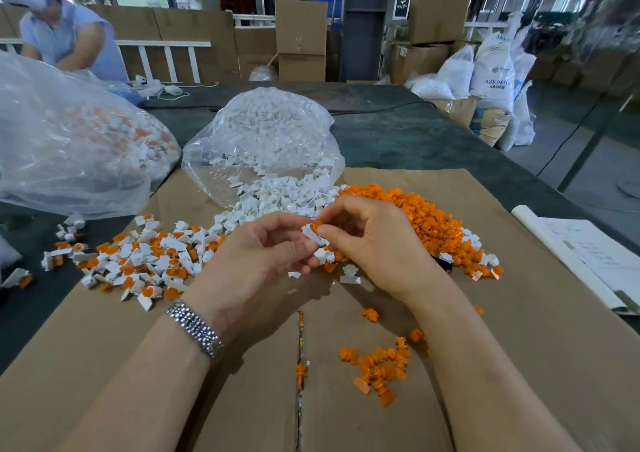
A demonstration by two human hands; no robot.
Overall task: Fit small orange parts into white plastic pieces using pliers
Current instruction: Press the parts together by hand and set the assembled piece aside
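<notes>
Left hand (263,254) and right hand (370,240) together pinch one white piece (313,235) with one orange part (318,224); two bags beyond.

A dark counter (415,133) carries flattened brown cardboard (519,330), two clear plastic bags and a white sheet of paper (585,257) at its right edge. One bag (263,140) spills white pieces (277,198) onto the cardboard beside a heap of orange parts (415,212); the other bag (69,140) holds mixed ones. Fitted white-and-orange pieces (138,261) lie scattered to the left, and loose orange parts (377,368) lie nearer.
</notes>
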